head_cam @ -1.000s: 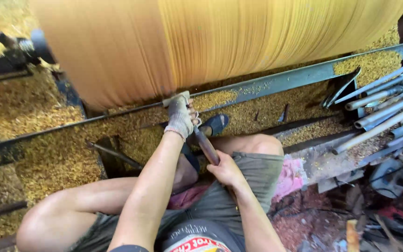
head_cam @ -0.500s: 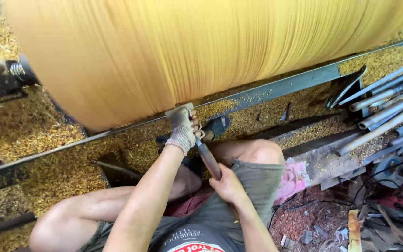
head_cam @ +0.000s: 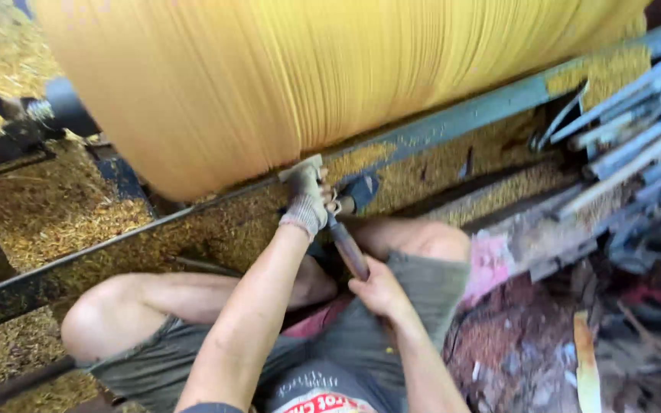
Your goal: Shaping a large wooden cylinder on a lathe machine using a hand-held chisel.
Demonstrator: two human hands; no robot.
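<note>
While the large yellow wooden workpiece [head_cam: 330, 76] fills the upper part of the view, streaked and blurred across its surface, the person sits below it with both knees bent. Left hand [head_cam: 306, 191] wears a grey knitted work glove and is closed over the front end of a turning chisel [head_cam: 346, 241], pressing it down onto the long blue-grey metal tool rest [head_cam: 453, 118] that runs diagonally beneath the workpiece. Right hand [head_cam: 378, 289] is bare and wrapped firmly around the rear of the chisel's dark wooden handle, held low near the right knee. Tool lies tilted, tip up toward the wood, handle toward the person's lap. Tip contact with the wood is hidden behind the glove. Yellow wood shavings [head_cam: 47, 206] lie thick on the floor and along the rail. Several long metal tools and bars [head_cam: 629, 115] are stacked at upper right, well apart from the hands. Pink cloth [head_cam: 491, 264] lies just beside the right knee.
</note>
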